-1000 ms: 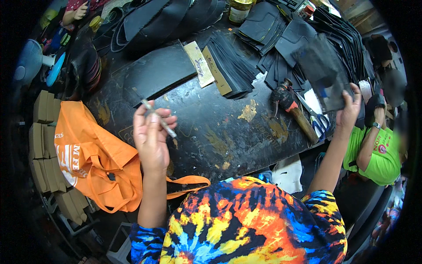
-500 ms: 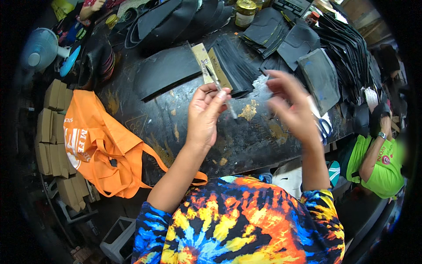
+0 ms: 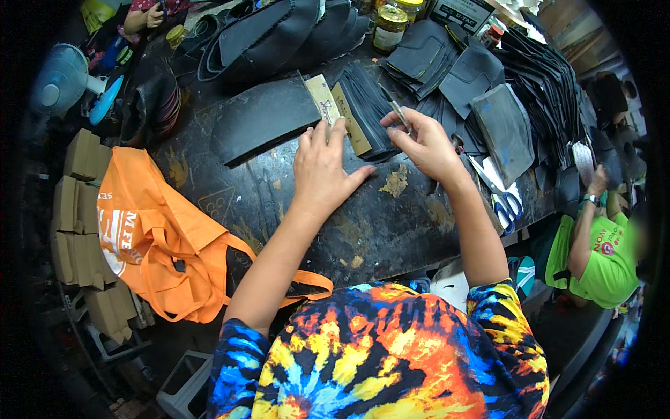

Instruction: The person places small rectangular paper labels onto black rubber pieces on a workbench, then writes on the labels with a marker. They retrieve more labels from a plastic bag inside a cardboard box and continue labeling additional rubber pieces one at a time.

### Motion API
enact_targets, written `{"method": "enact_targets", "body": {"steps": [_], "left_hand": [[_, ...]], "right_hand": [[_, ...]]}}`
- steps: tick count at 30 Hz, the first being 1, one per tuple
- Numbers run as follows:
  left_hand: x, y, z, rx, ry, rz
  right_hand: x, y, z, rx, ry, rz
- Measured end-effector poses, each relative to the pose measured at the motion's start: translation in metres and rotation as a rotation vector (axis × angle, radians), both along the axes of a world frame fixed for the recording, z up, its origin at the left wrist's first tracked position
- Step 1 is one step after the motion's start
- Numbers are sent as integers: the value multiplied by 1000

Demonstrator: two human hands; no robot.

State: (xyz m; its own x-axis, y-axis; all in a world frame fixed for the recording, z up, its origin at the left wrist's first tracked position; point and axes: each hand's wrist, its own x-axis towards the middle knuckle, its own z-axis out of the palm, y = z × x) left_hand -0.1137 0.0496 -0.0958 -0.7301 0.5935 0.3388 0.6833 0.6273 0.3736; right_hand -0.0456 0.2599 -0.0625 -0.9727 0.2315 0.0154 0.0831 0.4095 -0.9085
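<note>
My left hand [image 3: 323, 171] rests flat with fingers apart, its fingertips at the lower end of a tan card strip [image 3: 322, 96] with handwriting. That strip lies along the right edge of a stack of black sheets [image 3: 265, 119]. Closed around a slim pen [image 3: 398, 112] is my right hand [image 3: 431, 146], raised over the table; the pen points up and left. Between the hands lies a bundle of dark strips [image 3: 370, 105] with a second tan card strip [image 3: 351, 122] along its left side.
Blue-handled scissors [image 3: 506, 202] lie at the table's right edge. Black cut pieces [image 3: 419, 56] and a glass jar [image 3: 389, 29] stand farther back. An orange bag [image 3: 167, 237] hangs over the left side. A person in green [image 3: 600, 251] sits at right; another person's hand [image 3: 150, 17] shows far left.
The pen has passed from my left hand to my right. My left hand has opened and lowered to the card strip; my right hand has moved left.
</note>
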Motion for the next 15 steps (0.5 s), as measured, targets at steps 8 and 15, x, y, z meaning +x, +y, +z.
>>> {"method": "enact_targets", "body": {"steps": [8, 15], "left_hand": [[-14, 11, -4, -29, -8, 20], [-19, 8, -10, 46, 17, -84]], "right_hand": [[-9, -23, 2, 294, -45, -11], [-13, -43, -14, 350, 64, -82]]}}
